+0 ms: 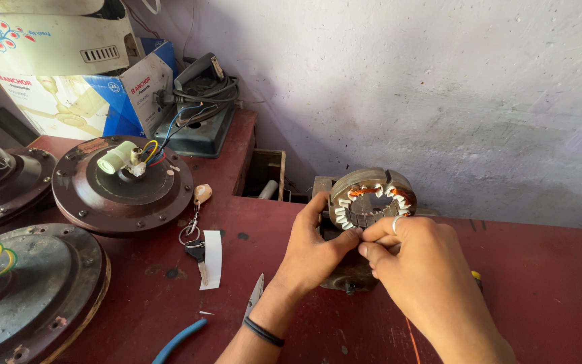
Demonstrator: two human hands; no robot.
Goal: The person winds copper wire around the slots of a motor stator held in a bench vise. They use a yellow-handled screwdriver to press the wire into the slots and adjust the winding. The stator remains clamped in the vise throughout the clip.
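Note:
A round metal motor stator (370,197) with white slot liners and copper windings stands tilted on a dark block at the back of the red table (540,283). My left hand (314,249) grips its lower left rim, thumb up along the side. My right hand (412,259), a ring on one finger, pinches at the stator's lower edge with its fingertips, next to the left hand's fingers. What the fingertips pinch is too small to tell.
Three round brown ceiling-fan motor housings lie at the left, one (124,183) with coloured wires. Keys (197,236) and a white paper strip (211,259) lie beside it. A blade tool (255,295) and blue cable (178,341) sit near my left forearm. Boxes (102,94) stand behind.

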